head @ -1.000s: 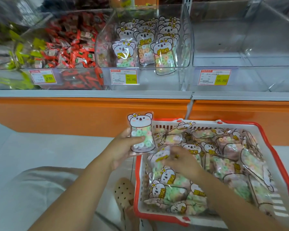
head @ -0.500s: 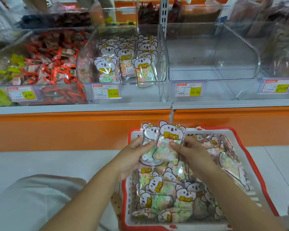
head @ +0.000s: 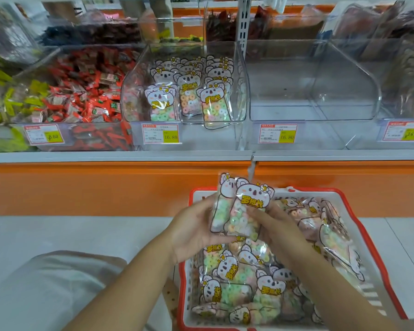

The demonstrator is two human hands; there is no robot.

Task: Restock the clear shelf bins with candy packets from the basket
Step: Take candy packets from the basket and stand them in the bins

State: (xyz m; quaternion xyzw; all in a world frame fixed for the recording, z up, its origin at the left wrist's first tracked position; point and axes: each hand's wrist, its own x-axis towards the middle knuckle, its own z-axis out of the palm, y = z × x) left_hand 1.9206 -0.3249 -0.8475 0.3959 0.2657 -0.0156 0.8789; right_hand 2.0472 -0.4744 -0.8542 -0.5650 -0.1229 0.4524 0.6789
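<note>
Candy packets point(head: 245, 211), seemingly two, rear one half-hidden, gripped by left hand point(head: 194, 230) and right hand point(head: 279, 225).

Left hand point(head: 193, 226), right hand point(head: 280, 225): curled grips

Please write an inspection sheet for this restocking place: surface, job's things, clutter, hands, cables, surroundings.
Surface: pale tiled floor below a grey shelf ledge with an orange base panel.
Job's things: red-rimmed basket on the floor, full of koala candy packets; two held packets above it; middle clear bin partly filled with the same packets; the clear bin to its right looks empty.
Clutter: nothing seen.
Hands: left hand and right hand both grip the two held packets.
Cables: nothing seen.
Surroundings: bin of red-wrapped candy at the left; price tags on the bin fronts.
</note>
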